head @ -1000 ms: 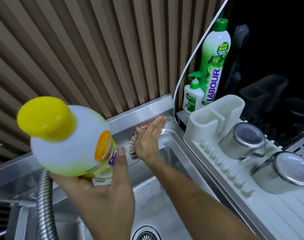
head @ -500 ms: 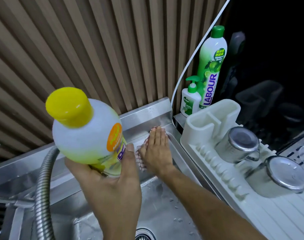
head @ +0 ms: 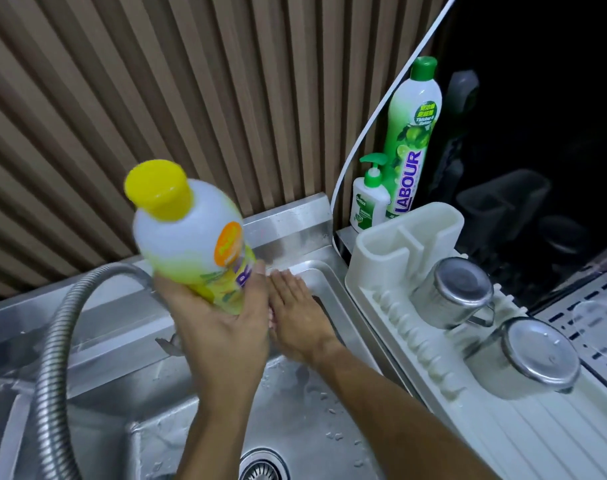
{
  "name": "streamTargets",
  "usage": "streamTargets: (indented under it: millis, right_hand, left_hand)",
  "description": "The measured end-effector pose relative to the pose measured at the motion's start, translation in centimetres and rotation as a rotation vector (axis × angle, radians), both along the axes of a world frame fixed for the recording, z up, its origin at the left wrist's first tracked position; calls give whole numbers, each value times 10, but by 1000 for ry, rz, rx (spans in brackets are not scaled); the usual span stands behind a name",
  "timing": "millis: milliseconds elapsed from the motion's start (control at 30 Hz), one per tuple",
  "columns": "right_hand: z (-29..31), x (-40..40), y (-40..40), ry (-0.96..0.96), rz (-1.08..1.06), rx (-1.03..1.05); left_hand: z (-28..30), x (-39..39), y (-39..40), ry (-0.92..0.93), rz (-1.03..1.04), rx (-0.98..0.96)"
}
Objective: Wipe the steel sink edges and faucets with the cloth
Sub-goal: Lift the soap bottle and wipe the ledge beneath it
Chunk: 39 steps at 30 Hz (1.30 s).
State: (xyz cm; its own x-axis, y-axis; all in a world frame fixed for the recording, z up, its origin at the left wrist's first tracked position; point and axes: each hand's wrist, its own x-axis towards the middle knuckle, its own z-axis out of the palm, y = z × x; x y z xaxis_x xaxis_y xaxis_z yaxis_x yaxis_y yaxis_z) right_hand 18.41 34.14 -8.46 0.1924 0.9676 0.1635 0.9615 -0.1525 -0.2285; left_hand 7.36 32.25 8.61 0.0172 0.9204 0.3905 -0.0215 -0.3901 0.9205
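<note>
My right hand (head: 295,313) lies flat, palm down, on the back right corner of the steel sink (head: 295,223), pressing the cloth (head: 270,316) against the rim. The cloth is almost wholly hidden under the hand; only a pinkish sliver shows at its left side. My left hand (head: 222,334) holds a white and yellow dish-soap bottle (head: 188,233) with a yellow cap, lifted above the sink just left of the right hand. A ribbed metal faucet hose (head: 53,341) arcs over the left part of the sink.
A white dish rack (head: 409,237) sits right against the sink's right edge, with two upturned steel cups (head: 451,289) (head: 537,355). A green LABOUR bottle (head: 413,133) and a Dettol pump (head: 369,199) stand behind it. The drain (head: 260,469) lies below; a slatted wall rises behind.
My right hand slid with the cloth along the back ledge into the right corner. The left hand carried the bottle rightward, closer to the right hand.
</note>
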Motion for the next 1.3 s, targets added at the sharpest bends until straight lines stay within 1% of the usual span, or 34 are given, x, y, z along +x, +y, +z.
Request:
streamTargets:
  millis: [33, 67, 100, 133, 200, 233, 333, 367, 433, 533, 600, 667, 733, 800, 867, 933, 1000, 1067, 1133, 1200, 1233, 1300]
  right_hand:
    - [-8, 2, 0, -27, 29, -26]
    - [-11, 6, -3, -38, 3, -34]
    - [-11, 3, -4, -84, -69, 16]
    - [-7, 3, -6, -154, -123, 19]
    - [2, 5, -10, -91, -229, -81]
    - [2, 4, -10, -109, -261, -94]
    - [12, -1, -20, -193, -224, -158]
    - [14, -2, -27, -190, -216, -162]
    - [16, -4, -41, -151, -272, -182]
    - [5, -14, -63, -156, -293, -84]
    - [1, -19, -77, -83, -290, -6]
    - [2, -19, -90, -53, -296, 127]
    - [7, -21, -99, -12, -282, 171]
    - [9, -22, -105, 15, -260, 168]
    - [8, -21, -108, 119, -233, 111]
    - [6, -20, -112, 283, -200, 95]
    - [13, -15, -113, 466, -165, 133]
    - [24, -11, -117, 602, -165, 196]
    - [40, -11, -119, 766, -239, 286]
    - [57, -15, -118, 985, -330, 302]
    - [61, -18, -117, 1089, -346, 299]
    - [62, -24, -115, 1304, -408, 289]
  left_hand:
    - [1, 3, 1, 8, -6, 5]
    - [-1, 4, 8, 43, -19, 42]
    - [1, 5, 15, 92, -32, 61]
    - [4, 11, 20, 146, -46, 45]
    - [2, 24, 33, 169, -90, 35]
    - [0, 27, 39, 179, -121, 35]
    - [-4, 34, 53, 217, -163, 19]
    - [-8, 39, 56, 217, -166, -4]
    - [-18, 50, 60, 204, -167, -48]
    - [-29, 67, 60, 186, -233, -121]
    - [-32, 79, 57, 213, -282, -121]
    - [-33, 87, 56, 260, -307, -102]
    - [-34, 89, 59, 272, -340, -93]
    - [-35, 85, 61, 257, -376, -103]
    - [-35, 84, 62, 296, -401, -124]
    - [-39, 82, 65, 327, -421, -173]
    - [-35, 80, 66, 399, -469, -224]
    - [-31, 69, 61, 464, -462, -330]
    - [-36, 48, 42, 420, -365, -399]
    - [-55, 21, 18, 326, -245, -495]
    - [-69, 7, 6, 253, -220, -599]
    - [-97, -17, -13, 94, -244, -914]
